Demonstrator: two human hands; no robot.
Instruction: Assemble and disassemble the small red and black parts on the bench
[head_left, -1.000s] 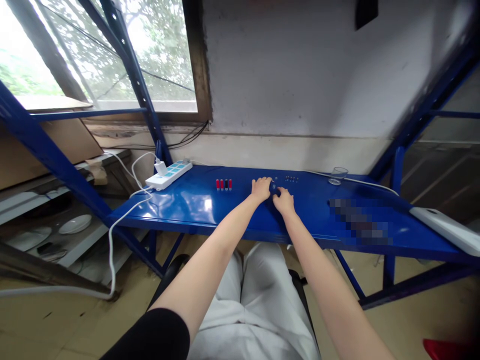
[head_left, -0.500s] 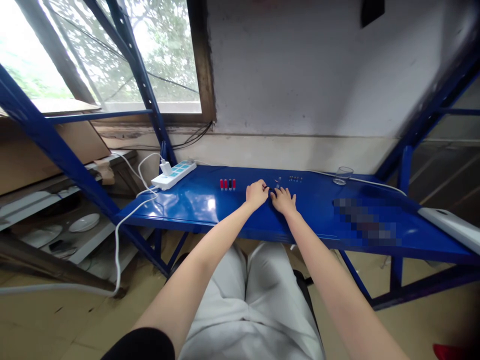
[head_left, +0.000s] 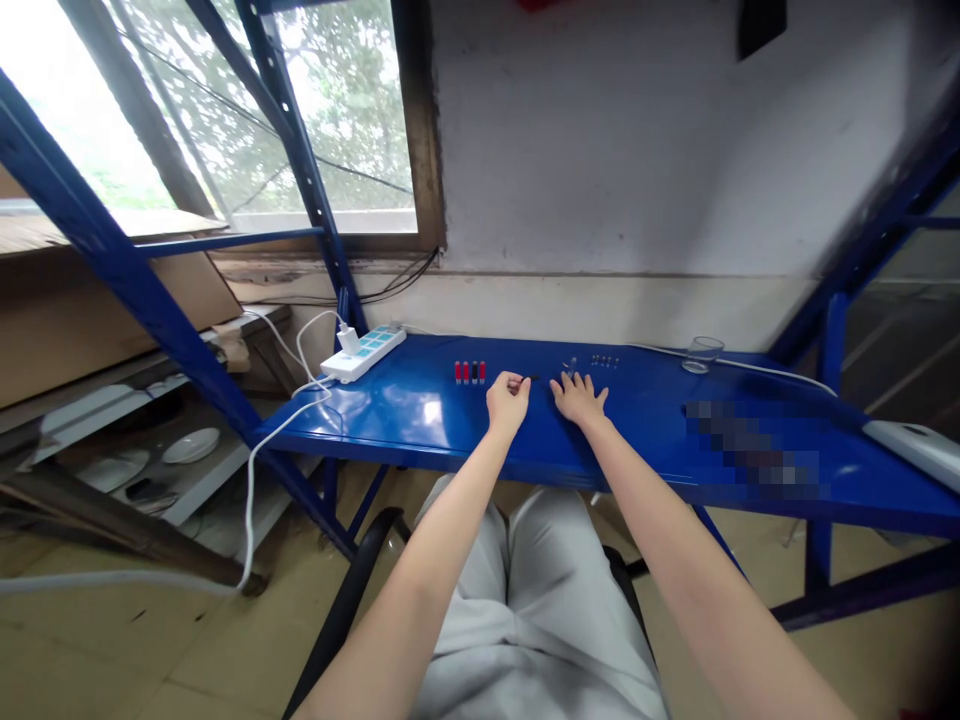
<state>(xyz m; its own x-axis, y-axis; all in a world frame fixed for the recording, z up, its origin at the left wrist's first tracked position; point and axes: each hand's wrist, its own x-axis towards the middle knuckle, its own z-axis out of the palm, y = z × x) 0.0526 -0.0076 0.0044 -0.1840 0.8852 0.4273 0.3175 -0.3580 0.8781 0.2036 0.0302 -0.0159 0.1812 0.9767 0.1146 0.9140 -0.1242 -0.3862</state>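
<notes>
My left hand (head_left: pixel 507 402) is closed in a pinch above the blue table (head_left: pixel 390 410), with a small dark piece (head_left: pixel 533 378) sticking out from its fingertips. My right hand (head_left: pixel 579 400) lies palm down on the table with its fingers spread. Just past those fingertips is a small clear piece (head_left: pixel 572 366), partly hidden. Several short red and black cylinders (head_left: pixel 465 373) with pale lower ends form a row to the left of my left hand. Tiny light-coloured parts (head_left: pixel 604 362) are lined up beyond my right hand; their kind is too small to tell.
A white power strip (head_left: pixel 365 352) with a plugged-in cord sits at the table's left end. Toward the back right stands a clear glass (head_left: pixel 703 354). A blurred-out dark object (head_left: pixel 750 445) lies to the right, near a white device (head_left: pixel 915 452). Blue frame posts flank the table.
My left hand has drawn away from my right hand toward the left, the dark piece now showing at its fingertips. My right hand's fingers are spread wider. The whole view has shifted slightly.
</notes>
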